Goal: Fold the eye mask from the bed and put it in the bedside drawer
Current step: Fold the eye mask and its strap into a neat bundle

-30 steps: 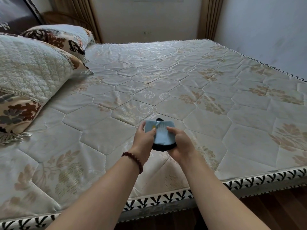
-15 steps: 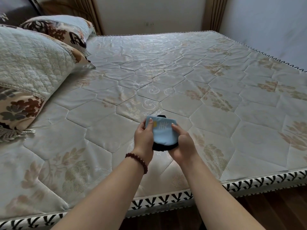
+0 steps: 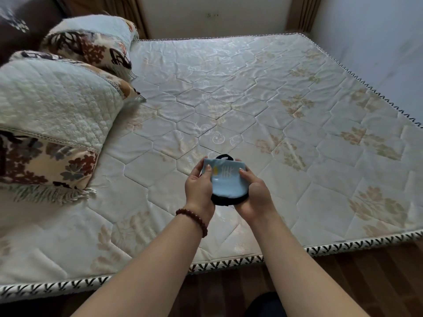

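The eye mask (image 3: 227,179) is light blue with a black edge and a black strap loop at its far end. It is folded over into a compact pad and held above the mattress (image 3: 263,115). My left hand (image 3: 198,187) grips its left side, thumb on top. My right hand (image 3: 254,194) cups its right side from below, thumb on the blue face. A dark bead bracelet is on my left wrist. No bedside drawer is in view.
Two patterned pillows (image 3: 52,115) lie stacked at the left, by the dark headboard (image 3: 20,21). The mattress edge with black trim (image 3: 229,264) runs across the front, with wooden floor (image 3: 377,275) below it. A wall stands on the right.
Both hands have drawn the folded mask slightly nearer to me, and the view has tilted down and back, showing more floor. The grip looks unchanged.
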A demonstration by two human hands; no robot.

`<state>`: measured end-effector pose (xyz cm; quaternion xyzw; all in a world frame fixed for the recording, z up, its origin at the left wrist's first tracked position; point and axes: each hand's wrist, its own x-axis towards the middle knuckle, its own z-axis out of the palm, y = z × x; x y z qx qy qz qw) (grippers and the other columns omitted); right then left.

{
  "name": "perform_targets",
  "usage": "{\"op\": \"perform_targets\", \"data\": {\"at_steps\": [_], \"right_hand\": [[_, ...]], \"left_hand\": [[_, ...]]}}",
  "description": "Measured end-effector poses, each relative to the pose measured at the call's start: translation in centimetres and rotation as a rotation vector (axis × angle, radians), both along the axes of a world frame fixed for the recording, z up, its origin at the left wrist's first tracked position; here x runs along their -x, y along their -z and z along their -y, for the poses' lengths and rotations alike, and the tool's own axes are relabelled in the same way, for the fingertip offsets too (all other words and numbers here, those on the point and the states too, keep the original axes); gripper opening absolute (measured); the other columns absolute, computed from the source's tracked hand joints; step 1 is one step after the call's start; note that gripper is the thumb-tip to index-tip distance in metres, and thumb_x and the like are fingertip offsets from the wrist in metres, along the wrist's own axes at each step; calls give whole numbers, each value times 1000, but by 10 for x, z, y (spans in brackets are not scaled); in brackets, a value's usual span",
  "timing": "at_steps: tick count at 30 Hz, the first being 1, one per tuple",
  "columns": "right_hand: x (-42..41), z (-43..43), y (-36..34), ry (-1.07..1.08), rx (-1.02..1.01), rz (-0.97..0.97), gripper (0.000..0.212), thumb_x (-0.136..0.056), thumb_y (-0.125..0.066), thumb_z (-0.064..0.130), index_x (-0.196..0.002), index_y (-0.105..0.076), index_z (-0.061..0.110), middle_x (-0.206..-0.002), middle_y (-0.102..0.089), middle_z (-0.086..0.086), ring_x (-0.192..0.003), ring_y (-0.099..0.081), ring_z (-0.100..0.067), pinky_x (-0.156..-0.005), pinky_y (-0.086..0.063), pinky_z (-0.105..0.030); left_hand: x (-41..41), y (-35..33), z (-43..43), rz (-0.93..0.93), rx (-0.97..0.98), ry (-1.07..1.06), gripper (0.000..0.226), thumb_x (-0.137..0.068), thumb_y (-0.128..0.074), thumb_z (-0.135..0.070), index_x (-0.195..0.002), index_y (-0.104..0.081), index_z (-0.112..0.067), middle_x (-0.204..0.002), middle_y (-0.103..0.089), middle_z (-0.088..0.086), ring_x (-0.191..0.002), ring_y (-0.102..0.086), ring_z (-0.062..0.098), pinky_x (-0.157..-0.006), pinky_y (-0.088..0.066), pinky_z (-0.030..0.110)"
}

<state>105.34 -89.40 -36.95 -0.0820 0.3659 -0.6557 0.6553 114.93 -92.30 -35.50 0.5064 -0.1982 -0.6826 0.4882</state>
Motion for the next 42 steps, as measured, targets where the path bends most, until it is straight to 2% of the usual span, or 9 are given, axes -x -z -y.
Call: {"op": "perform_targets", "data": {"at_steps": [3,8,13,16,22,27,33,38,42], "right_hand": [[-3,-9,-61,-7,10,8,23,-90,-42,8,-105,-58,16,-99,-64,-12,-91,-61,-29,-77,-53,-44],[-5,-24,-143,8,34,-6,25,-90,-42,8,-109,-57,13,-95,-66,-10,-86,-64,-26,-73,-55,-40],[-7,-38,-222,44,16,38,23,-88,-46,8,-101,-62,18,-82,-73,-7,-72,-71,-23,-62,-58,-37],[-14,-44,-259,28,40,52,26,-88,-47,7,-104,-63,18,-87,-73,-8,-76,-70,-24,-67,-58,-39],[-30,-50,-298,13,61,23,31,-88,-44,5,-113,-59,16,-101,-67,-11,-90,-65,-29,-70,-57,-40],[-42,-50,-309,6,80,21,26,-87,-46,7,-103,-63,17,-97,-69,-11,-86,-67,-29,-70,-57,-42],[-55,-38,-319,-63,85,66,29,-89,-45,8,-114,-57,15,-105,-68,-13,-91,-67,-30,-72,-57,-43],[-58,-10,-327,-181,97,78,30,-90,-42,7,-114,-57,15,-100,-67,-14,-82,-69,-28,-64,-58,-39],[-62,16,-331,-360,96,68,31,-89,-42,8,-113,-61,14,-108,-64,-16,-94,-64,-32,-76,-57,-43]], "left_hand": [[-4,-61,-6,12,-23,19,21,-95,-52,-15,-113,-61,-20,-97,-65,9,-82,-62,27,-85,-53,53],[-5,-146,-24,35,-37,57,24,-95,-51,-23,-116,-61,-15,-105,-65,12,-92,-62,30,-89,-51,56],[-9,-230,-39,9,-64,93,21,-95,-52,-29,-106,-63,-15,-101,-64,12,-87,-62,30,-77,-54,49],[-16,-266,-43,10,-76,92,28,-93,-54,-30,-111,-64,-11,-103,-65,14,-90,-63,33,-83,-53,54],[-31,-298,-45,13,-74,81,36,-90,-55,-28,-118,-61,-7,-107,-66,15,-92,-64,31,-85,-53,48],[-43,-305,-47,-18,18,61,32,-92,-51,-20,-121,-60,-11,-114,-66,16,-93,-63,29,-79,-55,43],[-57,-312,-44,-76,30,-15,30,-95,-48,-16,-124,-58,-13,-121,-64,19,-102,-62,35,-90,-49,60],[-63,-321,-29,-151,78,-129,34,-97,-45,-14,-130,-53,-11,-128,-60,22,-113,-58,40,-95,-44,63],[-69,-329,-20,-207,107,-274,34,-97,-43,-12,-130,-52,-8,-129,-58,24,-111,-58,39,-98,-43,61]]}}
